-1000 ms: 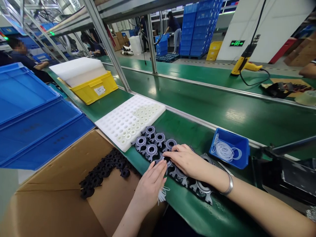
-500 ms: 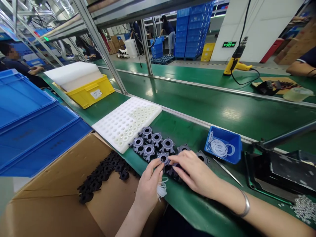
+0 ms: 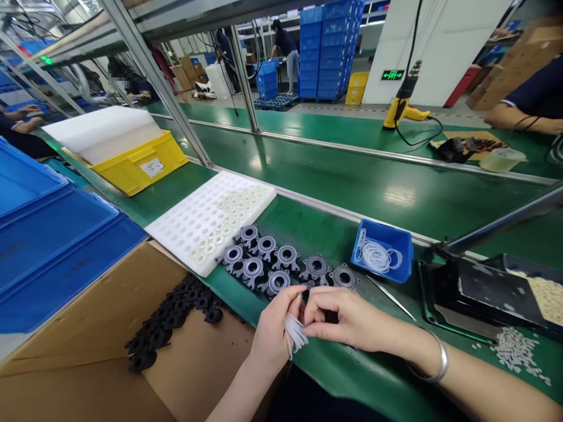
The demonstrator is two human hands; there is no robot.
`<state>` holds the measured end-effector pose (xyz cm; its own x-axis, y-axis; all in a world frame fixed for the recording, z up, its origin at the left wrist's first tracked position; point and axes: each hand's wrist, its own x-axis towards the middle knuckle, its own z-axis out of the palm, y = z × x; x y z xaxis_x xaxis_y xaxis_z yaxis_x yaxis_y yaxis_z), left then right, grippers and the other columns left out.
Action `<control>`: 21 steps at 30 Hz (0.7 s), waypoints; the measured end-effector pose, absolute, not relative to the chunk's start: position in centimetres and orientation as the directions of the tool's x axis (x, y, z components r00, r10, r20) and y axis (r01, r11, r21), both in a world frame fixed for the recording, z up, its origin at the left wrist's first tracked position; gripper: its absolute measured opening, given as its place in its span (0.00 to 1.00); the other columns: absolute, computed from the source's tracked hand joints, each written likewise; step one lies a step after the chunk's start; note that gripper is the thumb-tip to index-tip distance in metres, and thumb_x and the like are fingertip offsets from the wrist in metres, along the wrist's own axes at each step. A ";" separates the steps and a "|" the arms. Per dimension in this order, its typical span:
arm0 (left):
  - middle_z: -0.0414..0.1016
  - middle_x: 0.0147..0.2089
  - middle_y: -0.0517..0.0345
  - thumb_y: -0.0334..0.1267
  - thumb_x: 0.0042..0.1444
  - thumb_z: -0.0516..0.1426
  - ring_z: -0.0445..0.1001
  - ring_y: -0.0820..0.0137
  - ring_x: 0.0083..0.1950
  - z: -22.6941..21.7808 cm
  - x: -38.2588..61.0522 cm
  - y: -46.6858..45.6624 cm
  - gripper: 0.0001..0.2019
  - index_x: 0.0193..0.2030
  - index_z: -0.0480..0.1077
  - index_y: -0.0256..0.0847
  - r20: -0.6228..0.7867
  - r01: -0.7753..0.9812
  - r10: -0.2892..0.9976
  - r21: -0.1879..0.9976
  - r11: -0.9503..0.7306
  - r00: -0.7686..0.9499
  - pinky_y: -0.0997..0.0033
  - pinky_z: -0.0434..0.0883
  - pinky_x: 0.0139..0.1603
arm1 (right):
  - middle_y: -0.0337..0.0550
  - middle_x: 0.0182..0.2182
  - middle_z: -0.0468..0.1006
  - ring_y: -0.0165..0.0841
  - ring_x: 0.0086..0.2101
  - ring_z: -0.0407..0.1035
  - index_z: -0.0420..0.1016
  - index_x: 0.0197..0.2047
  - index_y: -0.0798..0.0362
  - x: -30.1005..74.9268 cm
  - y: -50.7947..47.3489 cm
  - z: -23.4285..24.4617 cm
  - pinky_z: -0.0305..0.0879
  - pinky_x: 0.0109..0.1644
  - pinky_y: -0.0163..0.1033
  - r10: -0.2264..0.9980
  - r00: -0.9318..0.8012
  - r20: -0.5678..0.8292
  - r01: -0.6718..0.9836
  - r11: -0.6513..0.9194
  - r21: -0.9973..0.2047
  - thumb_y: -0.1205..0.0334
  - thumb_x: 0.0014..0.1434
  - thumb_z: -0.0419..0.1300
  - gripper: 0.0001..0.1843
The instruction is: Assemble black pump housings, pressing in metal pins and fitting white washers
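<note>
My left hand is closed around a bundle of thin white rubber rings that hang out over its fingers. Right beside it, my right hand is bent, thumb and fingertips pinched at the edge of the bundle. Just beyond both hands, several black motor brackets with round centres stand in rows on the green bench. Some carry a pale ring around the hub; the two at the right end look plain. My hands partly cover the nearest brackets.
A blue bin of white rings lies at right, with tweezers beside it. A white foam tray holds pale rings. A cardboard box contains black parts. Small metal nuts lie loose at far right. A co-worker's arm rests across the bench.
Both hands have drawn back from the brackets toward me. My right hand has moved from over a bracket to the ring bundle in my left hand. The view has shifted slightly right.
</note>
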<state>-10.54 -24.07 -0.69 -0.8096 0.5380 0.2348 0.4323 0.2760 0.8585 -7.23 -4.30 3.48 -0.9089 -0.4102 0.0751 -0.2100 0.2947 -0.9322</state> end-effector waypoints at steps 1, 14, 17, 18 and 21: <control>0.77 0.45 0.54 0.35 0.68 0.51 0.78 0.71 0.40 -0.7 -10.6 -24.0 0.11 0.55 0.69 0.42 0.245 0.451 0.544 0.846 0.284 -0.802 0.74 0.74 0.40 | 0.37 0.29 0.72 0.27 0.32 0.65 0.69 0.29 0.55 -7.3 -4.2 3.4 0.61 0.39 0.33 -0.402 -0.912 0.079 -0.210 0.292 -0.933 0.58 0.62 0.65 0.13; 0.78 0.52 0.49 0.33 0.65 0.54 0.79 0.66 0.49 -0.9 -11.0 -23.5 0.22 0.65 0.63 0.41 0.307 0.603 0.643 0.736 0.306 -0.702 0.68 0.77 0.52 | 0.37 0.30 0.74 0.26 0.32 0.67 0.72 0.29 0.55 -7.6 -2.6 3.2 0.62 0.38 0.32 -0.268 -0.962 0.055 -0.124 0.247 -0.961 0.56 0.62 0.66 0.14; 0.79 0.47 0.53 0.32 0.67 0.51 0.80 0.70 0.42 -0.9 -11.0 -23.9 0.26 0.71 0.57 0.46 0.293 0.566 0.684 0.796 0.212 -0.668 0.70 0.78 0.48 | 0.35 0.27 0.70 0.25 0.28 0.64 0.71 0.29 0.55 -8.3 -1.3 3.2 0.60 0.34 0.32 -0.188 -0.981 0.039 -0.096 0.301 -0.949 0.54 0.63 0.64 0.16; 0.79 0.47 0.53 0.31 0.68 0.49 0.80 0.71 0.41 -0.9 -11.1 -24.1 0.26 0.71 0.55 0.47 0.286 0.538 0.683 0.823 0.184 -0.672 0.70 0.78 0.48 | 0.35 0.27 0.70 0.26 0.28 0.63 0.71 0.29 0.55 -8.6 -0.8 3.1 0.60 0.34 0.32 -0.145 -0.988 0.053 -0.100 0.341 -0.935 0.54 0.63 0.63 0.16; 0.78 0.50 0.51 0.32 0.69 0.47 0.80 0.70 0.44 -0.8 -11.7 -24.6 0.24 0.71 0.58 0.48 0.286 0.468 0.605 0.869 0.164 -0.743 0.68 0.79 0.49 | 0.37 0.27 0.71 0.28 0.30 0.65 0.72 0.29 0.55 -10.2 0.3 2.2 0.60 0.35 0.33 -0.008 -0.993 0.120 -0.105 0.544 -0.832 0.58 0.65 0.62 0.14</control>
